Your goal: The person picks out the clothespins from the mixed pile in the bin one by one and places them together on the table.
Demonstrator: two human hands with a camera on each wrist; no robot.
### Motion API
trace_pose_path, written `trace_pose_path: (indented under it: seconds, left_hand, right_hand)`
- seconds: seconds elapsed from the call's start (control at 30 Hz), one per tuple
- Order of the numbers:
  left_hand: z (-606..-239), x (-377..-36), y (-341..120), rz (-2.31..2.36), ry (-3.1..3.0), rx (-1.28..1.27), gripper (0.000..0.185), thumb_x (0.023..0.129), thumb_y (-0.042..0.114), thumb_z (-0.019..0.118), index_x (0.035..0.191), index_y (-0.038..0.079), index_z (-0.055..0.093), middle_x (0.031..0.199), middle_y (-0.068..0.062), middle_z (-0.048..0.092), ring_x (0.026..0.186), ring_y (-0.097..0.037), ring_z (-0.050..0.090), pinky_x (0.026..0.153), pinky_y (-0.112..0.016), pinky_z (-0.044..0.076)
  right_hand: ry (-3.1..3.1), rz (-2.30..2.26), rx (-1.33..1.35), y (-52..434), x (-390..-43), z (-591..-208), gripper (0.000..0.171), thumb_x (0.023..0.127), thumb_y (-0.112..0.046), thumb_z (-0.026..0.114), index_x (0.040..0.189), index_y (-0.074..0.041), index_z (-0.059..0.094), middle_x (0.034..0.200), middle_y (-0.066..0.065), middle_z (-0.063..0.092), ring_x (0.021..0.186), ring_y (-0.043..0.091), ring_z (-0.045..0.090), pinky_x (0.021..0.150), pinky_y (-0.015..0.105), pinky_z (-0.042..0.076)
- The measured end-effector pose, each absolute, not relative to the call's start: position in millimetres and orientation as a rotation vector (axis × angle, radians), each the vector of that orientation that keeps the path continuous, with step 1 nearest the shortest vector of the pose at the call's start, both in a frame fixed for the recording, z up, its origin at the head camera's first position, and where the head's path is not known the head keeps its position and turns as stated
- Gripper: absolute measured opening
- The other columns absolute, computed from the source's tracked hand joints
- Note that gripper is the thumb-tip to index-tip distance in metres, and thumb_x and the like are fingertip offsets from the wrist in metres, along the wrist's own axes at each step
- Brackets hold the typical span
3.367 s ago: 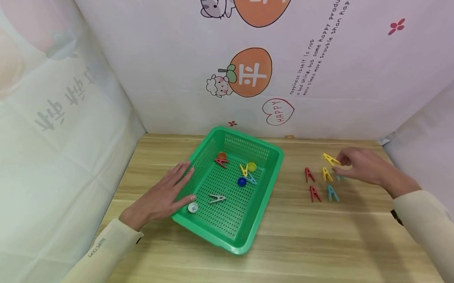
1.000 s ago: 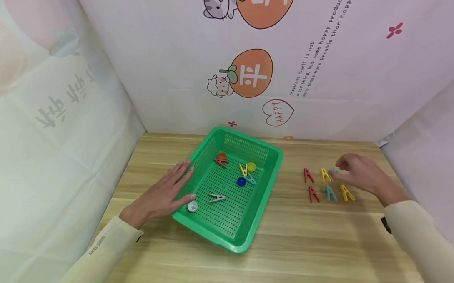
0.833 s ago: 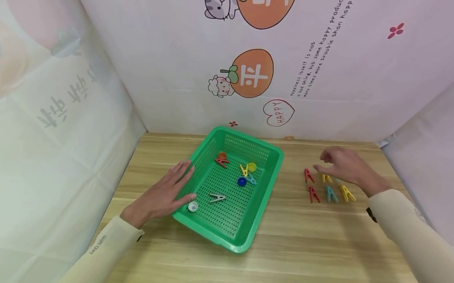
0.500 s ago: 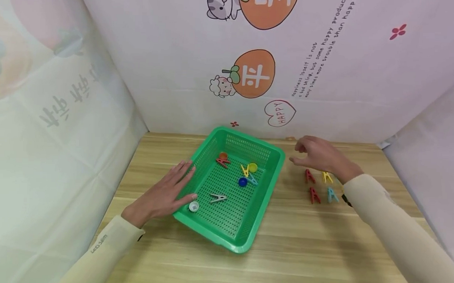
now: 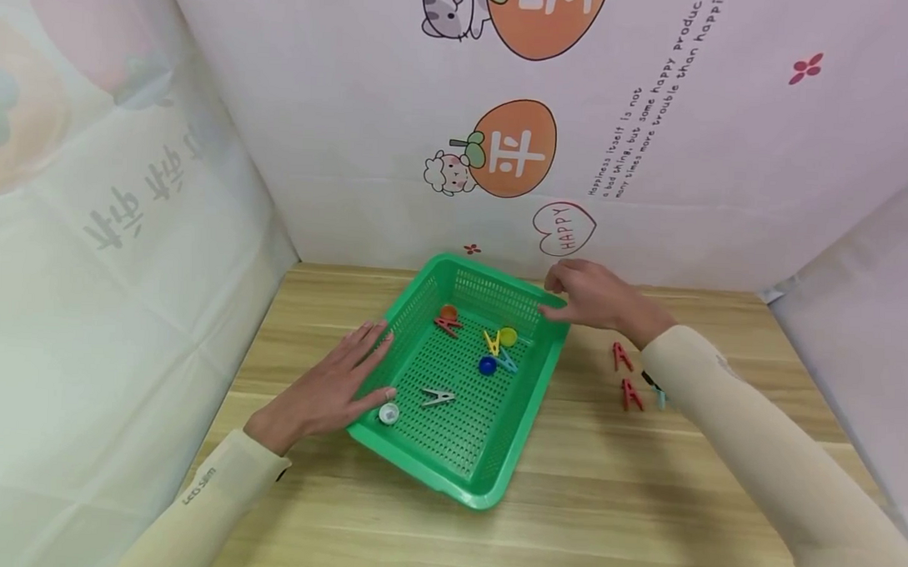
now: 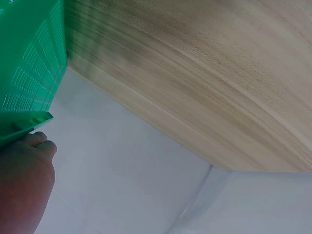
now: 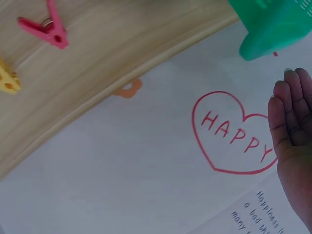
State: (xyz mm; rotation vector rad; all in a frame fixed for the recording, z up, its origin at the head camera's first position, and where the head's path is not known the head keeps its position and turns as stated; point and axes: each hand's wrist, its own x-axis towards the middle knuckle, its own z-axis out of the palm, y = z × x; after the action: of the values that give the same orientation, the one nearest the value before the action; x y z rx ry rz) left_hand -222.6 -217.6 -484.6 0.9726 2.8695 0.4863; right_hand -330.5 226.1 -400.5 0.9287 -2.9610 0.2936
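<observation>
A green plastic basket stands at an angle on the table. My left hand rests on its left rim, fingers straight and spread. Over the back right corner is my right hand, thumb and fingers apart, with nothing visible between them; in the right wrist view its fingers look loosely extended. Inside the basket lie a red clothespin, a yellow clothespin, a light blue clothespin and a grey clothespin. Small round caps, orange, yellow, blue and white, sit near them.
Right of the basket lie two red clothespins and a light blue clothespin partly behind the right sleeve. A yellow clothespin shows in the right wrist view. Printed cloth walls border the wooden table.
My right hand laid a yellow clothespin at the right end of the front row, then moved left from the clothespins to the basket's back right corner. The left hand stayed put.
</observation>
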Motion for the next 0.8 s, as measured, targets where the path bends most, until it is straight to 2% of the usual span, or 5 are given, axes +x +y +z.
trace_pose_path:
  seconds: [0.33, 0.8]
  left_hand:
    - [-485, -222, -217, 0.486, 2.871, 0.962, 0.087, 0.112, 0.056, 0.051, 0.175, 0.009, 0.014, 0.186, -0.009, 0.003, 0.172, -0.037, 0.005, 0.14, -0.055, 0.012]
    - [-484, -223, -218, 0.487, 2.865, 0.972, 0.087, 0.112, 0.055, 0.051, 0.175, 0.009, 0.014, 0.186, -0.009, 0.002, 0.172, -0.036, 0.004, 0.139, -0.056, 0.013]
  right_hand:
    - [-2.995, 0.237, 1.07, 179, -346, -396, 0.044, 0.096, -0.041, 0.08, 0.115, -0.001, 0.075, 0.11, 0.012, 0.075, 0.096, 0.024, 0.068, 0.091, 0.046, 0.063]
    - [-3.037, 0.037, 1.276, 116, -365, -418, 0.044, 0.097, -0.036, 0.081, 0.121, 0.001, 0.077, 0.12, 0.013, 0.077, 0.108, 0.028, 0.073, 0.1, 0.045, 0.063]
